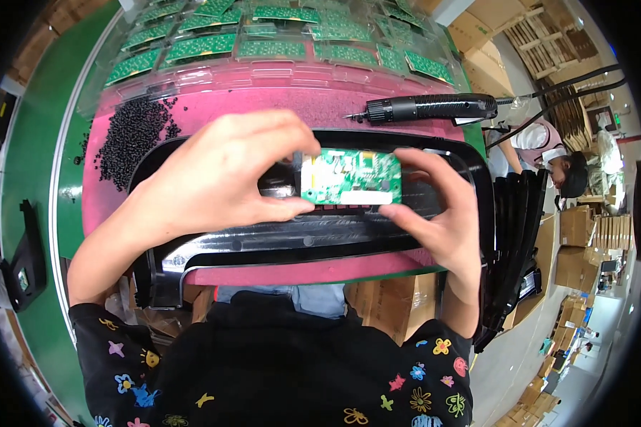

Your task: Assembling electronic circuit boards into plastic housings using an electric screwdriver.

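A small green circuit board is held between both of my hands over a long black plastic housing lying on a pink mat. My left hand pinches the board's left edge with thumb and fingers. My right hand grips its right edge, thumb under the lower right corner. The board sits flat over the middle of the housing.
A black electric screwdriver with a cable lies on the mat behind the housing. A heap of small black screws is at the left. Clear trays of green circuit boards fill the back. Stacked black housings stand at the right; another person sits beyond.
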A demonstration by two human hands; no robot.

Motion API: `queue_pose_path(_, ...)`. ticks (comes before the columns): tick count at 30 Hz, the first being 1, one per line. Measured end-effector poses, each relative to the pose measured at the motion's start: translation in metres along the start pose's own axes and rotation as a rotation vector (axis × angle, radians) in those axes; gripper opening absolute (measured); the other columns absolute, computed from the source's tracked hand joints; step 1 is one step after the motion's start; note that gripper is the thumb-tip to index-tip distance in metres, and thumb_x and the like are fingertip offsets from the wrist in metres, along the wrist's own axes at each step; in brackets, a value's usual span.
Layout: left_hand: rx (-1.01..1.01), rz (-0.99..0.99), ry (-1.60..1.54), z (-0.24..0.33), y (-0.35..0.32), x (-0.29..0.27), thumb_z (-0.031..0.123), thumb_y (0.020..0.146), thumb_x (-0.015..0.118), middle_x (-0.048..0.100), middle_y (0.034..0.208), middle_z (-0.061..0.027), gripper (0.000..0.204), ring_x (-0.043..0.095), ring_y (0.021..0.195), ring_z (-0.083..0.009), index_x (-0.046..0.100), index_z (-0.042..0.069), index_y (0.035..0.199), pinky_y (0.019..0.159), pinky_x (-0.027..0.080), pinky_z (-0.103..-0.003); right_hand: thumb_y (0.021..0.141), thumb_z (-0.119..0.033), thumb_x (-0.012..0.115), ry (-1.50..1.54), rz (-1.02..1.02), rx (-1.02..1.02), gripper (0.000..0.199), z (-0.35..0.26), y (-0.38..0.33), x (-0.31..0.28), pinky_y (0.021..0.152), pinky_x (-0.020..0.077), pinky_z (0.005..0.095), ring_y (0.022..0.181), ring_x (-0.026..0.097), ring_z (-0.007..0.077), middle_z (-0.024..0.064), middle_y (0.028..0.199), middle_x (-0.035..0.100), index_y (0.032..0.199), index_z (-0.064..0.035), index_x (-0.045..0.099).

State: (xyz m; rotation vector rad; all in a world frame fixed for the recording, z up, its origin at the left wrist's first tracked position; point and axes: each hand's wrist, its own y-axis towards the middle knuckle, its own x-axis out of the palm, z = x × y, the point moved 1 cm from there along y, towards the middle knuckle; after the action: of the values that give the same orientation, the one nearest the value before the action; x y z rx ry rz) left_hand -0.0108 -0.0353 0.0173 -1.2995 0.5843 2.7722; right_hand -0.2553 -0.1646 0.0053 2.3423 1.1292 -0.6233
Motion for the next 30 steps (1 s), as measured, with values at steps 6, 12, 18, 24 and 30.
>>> queue_pose_path(6, -0.097, -0.185, 0.080, -0.004, -0.005, 0.017, 0.016, 0.066, 0.084, 0.063, 0.102, -0.0097, 0.046, 0.064, 0.094, -0.0314, 0.059, 0.003, 0.103, 0.076, 0.055, -0.038, 0.061, -0.009, 0.084, -0.136, -0.098, 0.019, 0.056, 0.019, -0.003, 0.013, 0.102, 0.0410, 0.0395, 0.119, 0.052, 0.0299, 0.0107, 0.124, 0.058, 0.113, -0.0043, 0.062)
queue_pose_path(12, -0.103, -0.194, 0.089, -0.007, -0.004, 0.023, 0.014, 0.064, 0.084, 0.062, 0.102, -0.0085, 0.047, 0.063, 0.095, -0.0297, 0.058, 0.004, 0.101, 0.075, 0.055, -0.038, 0.065, -0.008, 0.083, -0.176, -0.114, 0.029, 0.054, 0.018, -0.001, 0.015, 0.101, 0.0412, 0.0398, 0.118, 0.048, 0.0332, 0.0121, 0.124, 0.054, 0.113, -0.0038, 0.060)
queue_pose_path(18, -0.090, -0.208, 0.111, -0.008, -0.003, 0.024, 0.014, 0.064, 0.084, 0.061, 0.104, -0.0081, 0.047, 0.063, 0.096, -0.0290, 0.057, 0.004, 0.101, 0.074, 0.055, -0.037, 0.065, -0.007, 0.083, -0.188, -0.125, 0.035, 0.054, 0.019, -0.001, 0.015, 0.101, 0.0408, 0.0401, 0.118, 0.048, 0.0332, 0.0118, 0.124, 0.054, 0.114, -0.0035, 0.060)
queue_pose_path(24, -0.093, -0.207, 0.110, -0.008, -0.004, 0.023, 0.014, 0.064, 0.084, 0.061, 0.105, -0.0081, 0.047, 0.063, 0.096, -0.0286, 0.058, 0.004, 0.101, 0.074, 0.055, -0.038, 0.065, -0.007, 0.083, -0.214, -0.124, 0.035, 0.054, 0.017, 0.000, 0.017, 0.101, 0.0406, 0.0402, 0.118, 0.047, 0.0334, 0.0118, 0.124, 0.053, 0.114, -0.0037, 0.061)
queue_pose_path(30, -0.074, -0.211, 0.128, -0.009, -0.004, 0.025, 0.014, 0.064, 0.084, 0.061, 0.103, -0.0083, 0.046, 0.062, 0.095, -0.0283, 0.058, 0.003, 0.101, 0.073, 0.055, -0.037, 0.065, -0.007, 0.083, -0.207, -0.124, 0.046, 0.054, 0.017, 0.000, 0.017, 0.101, 0.0412, 0.0404, 0.118, 0.047, 0.0335, 0.0117, 0.125, 0.053, 0.114, -0.0038, 0.061)
